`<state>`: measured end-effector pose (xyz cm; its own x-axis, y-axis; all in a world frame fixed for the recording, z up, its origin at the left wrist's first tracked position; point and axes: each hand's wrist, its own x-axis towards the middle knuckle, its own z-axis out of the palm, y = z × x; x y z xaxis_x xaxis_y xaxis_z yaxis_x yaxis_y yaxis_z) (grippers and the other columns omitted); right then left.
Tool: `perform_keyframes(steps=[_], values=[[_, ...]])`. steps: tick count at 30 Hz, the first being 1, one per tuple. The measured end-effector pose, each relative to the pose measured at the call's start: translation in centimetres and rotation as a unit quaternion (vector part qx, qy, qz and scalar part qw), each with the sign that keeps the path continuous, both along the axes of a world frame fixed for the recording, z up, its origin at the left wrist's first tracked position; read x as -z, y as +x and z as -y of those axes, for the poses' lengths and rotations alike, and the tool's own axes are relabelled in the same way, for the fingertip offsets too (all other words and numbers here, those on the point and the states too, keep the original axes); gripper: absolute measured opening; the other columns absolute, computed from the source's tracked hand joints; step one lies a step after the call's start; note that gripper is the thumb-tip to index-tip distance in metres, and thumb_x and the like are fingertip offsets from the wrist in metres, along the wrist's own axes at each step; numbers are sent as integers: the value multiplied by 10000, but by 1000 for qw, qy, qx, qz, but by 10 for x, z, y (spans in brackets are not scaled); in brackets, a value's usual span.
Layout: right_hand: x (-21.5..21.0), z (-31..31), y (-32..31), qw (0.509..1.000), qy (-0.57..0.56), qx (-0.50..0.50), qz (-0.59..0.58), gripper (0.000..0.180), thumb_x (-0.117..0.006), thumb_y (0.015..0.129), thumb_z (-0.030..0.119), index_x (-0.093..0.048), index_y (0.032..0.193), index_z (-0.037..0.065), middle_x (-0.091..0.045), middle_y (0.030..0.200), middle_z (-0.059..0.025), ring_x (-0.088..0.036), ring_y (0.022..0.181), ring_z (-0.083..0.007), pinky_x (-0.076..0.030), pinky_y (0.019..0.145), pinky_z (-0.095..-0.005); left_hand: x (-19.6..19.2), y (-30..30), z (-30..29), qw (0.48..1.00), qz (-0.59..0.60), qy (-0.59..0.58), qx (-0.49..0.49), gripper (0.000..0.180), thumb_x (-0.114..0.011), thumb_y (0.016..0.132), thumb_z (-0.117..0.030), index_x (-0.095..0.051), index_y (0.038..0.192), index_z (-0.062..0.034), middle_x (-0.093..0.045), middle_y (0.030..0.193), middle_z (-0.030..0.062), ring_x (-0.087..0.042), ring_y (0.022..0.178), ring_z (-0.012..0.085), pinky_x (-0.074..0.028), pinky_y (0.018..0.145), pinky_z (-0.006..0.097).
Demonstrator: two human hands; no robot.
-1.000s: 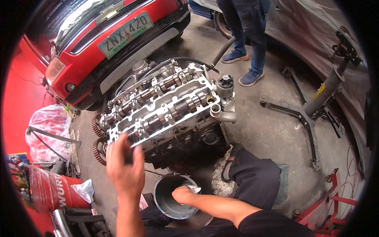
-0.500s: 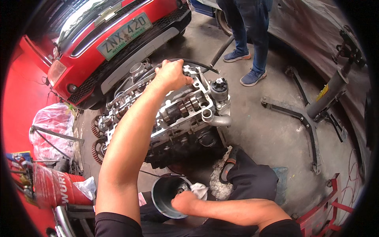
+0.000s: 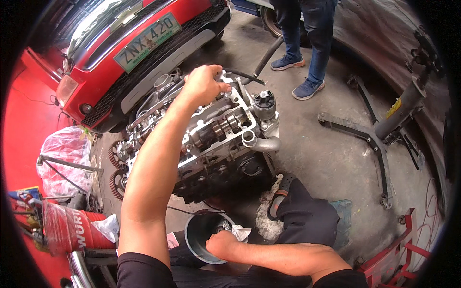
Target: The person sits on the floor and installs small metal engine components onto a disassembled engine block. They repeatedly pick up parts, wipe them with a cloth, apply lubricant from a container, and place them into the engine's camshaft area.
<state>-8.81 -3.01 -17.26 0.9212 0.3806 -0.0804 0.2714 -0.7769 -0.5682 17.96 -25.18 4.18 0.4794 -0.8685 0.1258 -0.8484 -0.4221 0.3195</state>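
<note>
A cylinder head (image 3: 211,134) with exposed camshafts sits on top of an engine block in front of me. My left hand (image 3: 205,85) reaches across to its far right part. Thumb and fingers are apart there, resting on the metal; part of the contact is hidden under the palm. Nearer to me stands a dark round bucket (image 3: 192,240). My right hand (image 3: 223,245) is closed in a fist over its inside, with a crumpled white rag (image 3: 241,233) sticking out beside the fingers. A small metal part (image 3: 223,225) shows just beyond that fist; whether I touch it is hidden.
Behind the engine is a red vehicle's front (image 3: 158,43). A person in jeans (image 3: 317,43) stands at the far right. A grey stand (image 3: 374,137) with spread legs is on the right. A red drum (image 3: 72,225) and a plastic-wrapped bundle (image 3: 65,153) are at left.
My left hand has shifted slightly, still on the far part of the cylinder head. In the bucket my right fist has moved a little, and the white rag has changed its folds.
</note>
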Motion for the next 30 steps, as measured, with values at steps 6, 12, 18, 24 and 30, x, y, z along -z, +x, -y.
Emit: perform_keyframes(steps=[6, 12, 18, 24, 30], values=[[-17, 14, 16, 998, -9, 13, -56, 157, -659, 827, 133, -740, 917, 34, -738, 936, -184, -752, 847, -335, -595, 668, -454, -38, -32, -95, 974, -153, -153, 68, 805, -909, 741, -159, -549, 1427, 58, -638, 1383, 214, -629, 1236, 246, -483, 1069, 367], [-68, 34, 8, 998, 26, 45, 22, 270, -672, 852, 247, -714, 1016, 38, -735, 977, -167, -745, 864, -333, -605, 723, -454, -7, -58, -261, 827, -457, -324, 46, 864, -903, 743, -113, -475, 1465, 94, -594, 1405, 250, -628, 1235, 271, -539, 985, 340], [-104, 34, 10, 992, 48, 96, 68, 348, -732, 867, 362, -700, 1055, 71, -707, 967, -136, -721, 871, -354, -585, 754, -469, 50, -78, -340, 729, -527, -430, 83, 857, -895, 784, -314, -503, 1477, 4, -595, 1400, 263, -596, 1279, 406, -484, 1052, 566], [-101, 31, 24, 982, 139, 119, 42, 323, -717, 871, 346, -719, 995, 48, -733, 949, -190, -719, 909, -378, -571, 792, -490, 70, -89, -363, 658, -573, -476, 107, 831, -903, 768, -237, -518, 1459, 20, -613, 1377, 259, -617, 1257, 394, -496, 1073, 530], [-101, 25, 36, 979, 157, 128, -10, 411, -729, 870, 347, -726, 1144, 41, -740, 1057, -191, -713, 999, -376, -565, 869, -449, 68, -94, -386, 727, -519, -449, 34, 907, -921, 709, -173, -485, 1479, 25, -593, 1407, 260, -602, 1279, 405, -491, 1072, 543]])
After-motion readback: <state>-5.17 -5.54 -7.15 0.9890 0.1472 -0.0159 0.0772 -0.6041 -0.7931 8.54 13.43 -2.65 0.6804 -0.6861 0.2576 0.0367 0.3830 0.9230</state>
